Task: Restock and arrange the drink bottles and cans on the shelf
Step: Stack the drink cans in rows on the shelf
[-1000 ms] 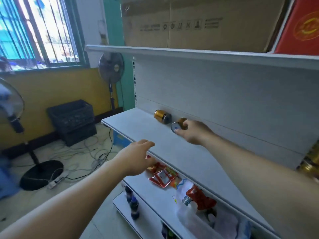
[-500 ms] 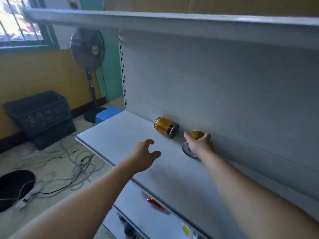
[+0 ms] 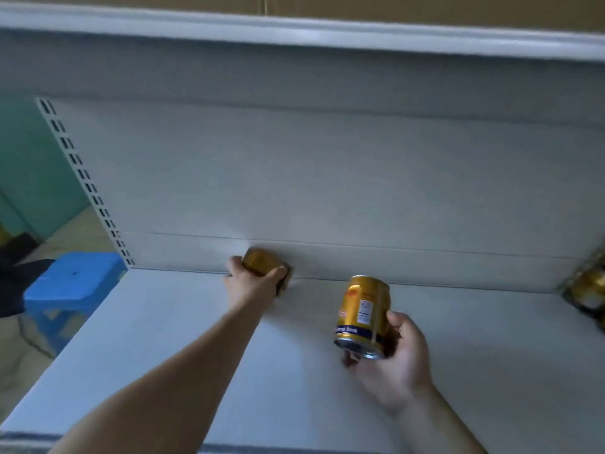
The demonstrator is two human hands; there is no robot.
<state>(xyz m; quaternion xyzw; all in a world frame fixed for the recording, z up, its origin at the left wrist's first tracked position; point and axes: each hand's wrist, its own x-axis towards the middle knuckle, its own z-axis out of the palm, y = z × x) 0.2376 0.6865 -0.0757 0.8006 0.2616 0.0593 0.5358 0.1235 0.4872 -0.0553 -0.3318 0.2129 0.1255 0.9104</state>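
Since the frame half a second back, both hands have changed position. My left hand (image 3: 252, 285), then spread in the air short of the back panel, has reached the left can (image 3: 262, 262). My right hand (image 3: 397, 358), then on the right can (image 3: 363, 314) at the panel, has drawn that can forward. The camera has also swung to face the shelving.

Left side: the left can, gold, lies on its side on the shelf board (image 3: 157, 348), against the foot of the back panel (image 3: 327, 178). The left hand grasps it from the front, with digits curled over both ends. Motion blur hides the label.

Right side: the right can, gold with a dark band near its base, is clasped in the curled fingers of the right hand, with the thumb on its right side. It is tilted, base toward the camera and top toward the back panel. I cannot tell whether its base rim touches the board or hangs just above it. The two cans are apart, and the right one is nearer the front edge.

Surroundings: further gold cans (image 3: 589, 286) sit at the far right of the same board, blurred. An upper shelf (image 3: 294, 31) runs overhead with a cardboard box (image 3: 425, 8) on it. A slotted upright (image 3: 82, 178) bounds the panel on the left. A blue stool (image 3: 68, 283) sits on the floor beyond it.
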